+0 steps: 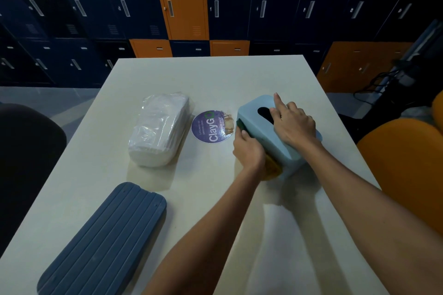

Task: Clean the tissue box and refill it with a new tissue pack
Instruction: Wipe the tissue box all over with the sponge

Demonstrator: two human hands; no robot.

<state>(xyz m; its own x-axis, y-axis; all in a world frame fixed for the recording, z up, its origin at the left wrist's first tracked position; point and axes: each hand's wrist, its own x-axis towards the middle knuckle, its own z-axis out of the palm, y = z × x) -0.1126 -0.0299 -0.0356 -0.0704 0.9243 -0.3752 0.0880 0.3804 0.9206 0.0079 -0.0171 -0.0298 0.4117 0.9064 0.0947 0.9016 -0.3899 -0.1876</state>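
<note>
A light blue tissue box point(254, 124) with a dark oval slot stands on the table point(215, 74) at the right. My right hand point(292, 124) lies on top of the box, index finger stretched out, the other fingers over the slot. My left hand point(248, 148) grips a yellow and green scrub sponge point(272, 167) and presses it against the box's left side. A new tissue pack point(159, 129) in clear plastic lies to the left. The box's dark blue ribbed base point(105, 242) lies at the near left.
A round purple sticker point(212, 128) is on the table between the pack and the box. Orange chairs point(405, 167) stand at the right, a dark chair point(26, 151) at the left. Blue and orange lockers point(182, 2) line the back wall.
</note>
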